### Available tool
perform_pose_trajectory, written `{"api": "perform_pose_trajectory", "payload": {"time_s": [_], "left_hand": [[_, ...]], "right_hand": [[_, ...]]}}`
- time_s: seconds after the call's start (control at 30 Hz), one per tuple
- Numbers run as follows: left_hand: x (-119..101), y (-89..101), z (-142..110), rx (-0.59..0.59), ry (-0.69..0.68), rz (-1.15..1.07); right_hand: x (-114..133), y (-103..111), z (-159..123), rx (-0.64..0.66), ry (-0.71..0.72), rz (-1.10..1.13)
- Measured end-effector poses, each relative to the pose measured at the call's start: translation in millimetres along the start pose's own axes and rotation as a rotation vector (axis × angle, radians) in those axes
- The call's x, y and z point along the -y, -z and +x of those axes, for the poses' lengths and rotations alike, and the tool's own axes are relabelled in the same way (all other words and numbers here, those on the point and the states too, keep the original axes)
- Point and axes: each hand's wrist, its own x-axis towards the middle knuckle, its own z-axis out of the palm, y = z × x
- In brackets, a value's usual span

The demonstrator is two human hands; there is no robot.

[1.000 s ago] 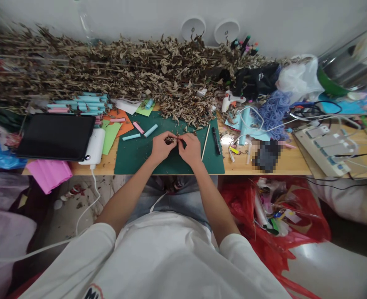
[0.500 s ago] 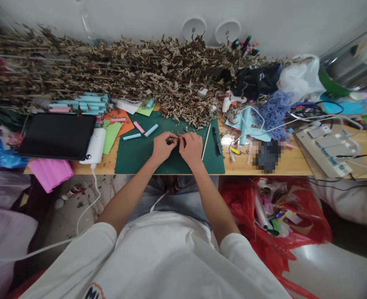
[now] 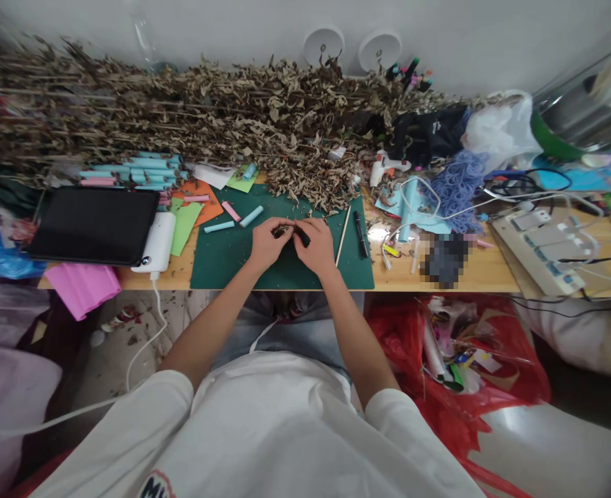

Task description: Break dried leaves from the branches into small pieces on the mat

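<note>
Both my hands meet over the middle of a dark green cutting mat. My left hand is closed in a pinch on a small bunch of dried brown leaves. My right hand is closed too, its fingers touching the same bunch and gripping a small dark thing that I cannot name. A thin wooden stick and a black pen lie on the mat just right of my right hand.
A long heap of dried leafy branches fills the back of the wooden table. A black tablet and white power bank lie left, rolled paper tubes behind. A glue gun, cables and power strip crowd the right. A red bag sits below.
My hands stayed together on the mat; the fingers shifted slightly and a dark thing now shows more plainly at my right fingertips.
</note>
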Motion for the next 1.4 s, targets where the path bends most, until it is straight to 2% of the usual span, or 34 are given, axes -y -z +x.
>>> {"api": "perform_pose_trajectory", "payload": {"time_s": [0.13, 0.37, 0.5, 0.73, 0.87, 1.1, 1.4], "left_hand": [[1, -1.3, 0, -0.007, 0.066, -0.029], [-5, -1.4, 1, -0.002, 0.079, -0.01], [-1, -0.2, 1, 0.02, 0.075, -0.012], [5, -0.7, 2, -0.003, 0.092, -0.016], [2, -0.5, 1, 0.009, 0.073, -0.002], [0, -0.9, 0, 0.014, 0.066, 0.078], [0, -0.3, 0, 0.033, 0.063, 0.06]], "right_hand": [[-5, -3, 0, -0.008, -0.02, 0.024], [-8, -5, 1, -0.039, -0.053, 0.055], [-8, -4, 1, -0.028, -0.073, 0.059], [-7, -3, 1, 0.009, -0.024, 0.062], [-5, -2, 1, -0.006, -0.049, 0.017], [4, 2, 0, 0.05, -0.013, -0.123], [9, 1, -1, 0.037, 0.006, -0.224]]}}
